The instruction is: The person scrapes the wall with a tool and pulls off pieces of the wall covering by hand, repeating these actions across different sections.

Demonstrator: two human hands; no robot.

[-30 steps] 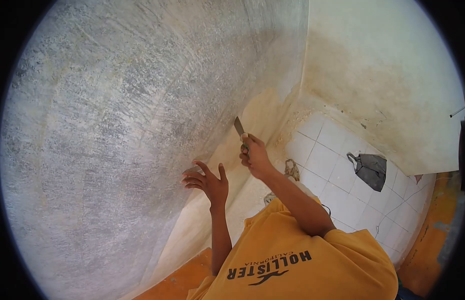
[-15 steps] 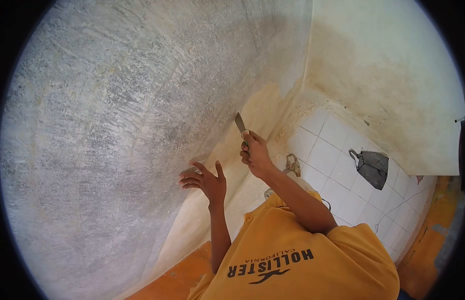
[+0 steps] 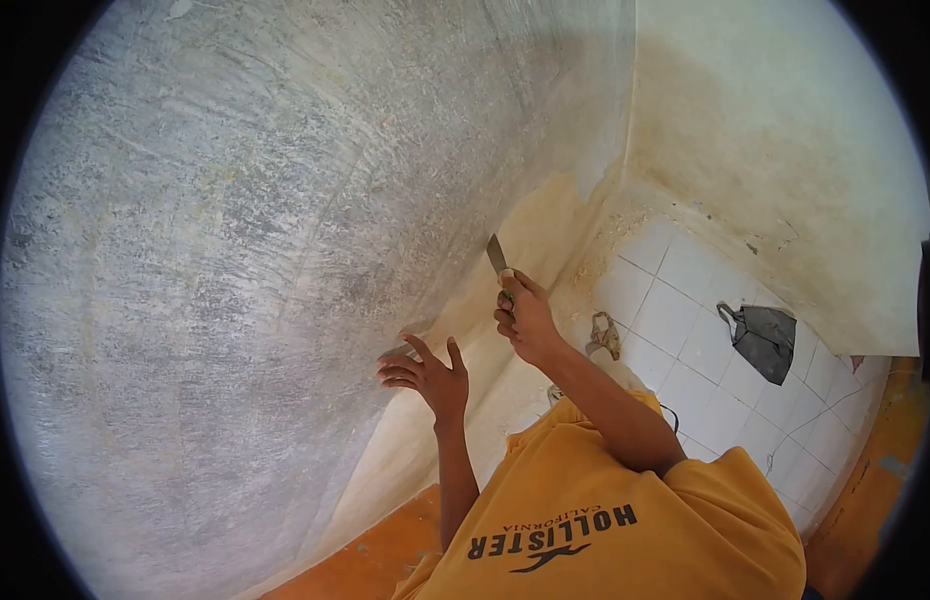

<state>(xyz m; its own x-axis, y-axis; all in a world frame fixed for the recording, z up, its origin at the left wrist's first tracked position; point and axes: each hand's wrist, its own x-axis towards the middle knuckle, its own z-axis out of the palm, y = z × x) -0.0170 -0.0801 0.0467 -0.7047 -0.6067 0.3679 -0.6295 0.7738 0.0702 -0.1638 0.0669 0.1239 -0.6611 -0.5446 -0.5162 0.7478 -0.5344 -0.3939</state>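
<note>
Beside the broad, mottled grey wall (image 3: pixel 235 260), your right hand (image 3: pixel 525 315) had its grip wrapped around a flat, grey metal-bladed hand tool (image 3: pixel 497 254), its long axis running upward and slightly left in view. Your left hand (image 3: pixel 437 382), fingers spread, was farther from the blade.

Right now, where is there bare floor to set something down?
Best are the white tiles between the brown shoe and gray bag. Tiles between the bag and yellow shirt look open too, but a thin cord lies right of them. Crowded: the flaky floor corner, and the gray wall by the left hand and the right hand with its scraper.
</note>
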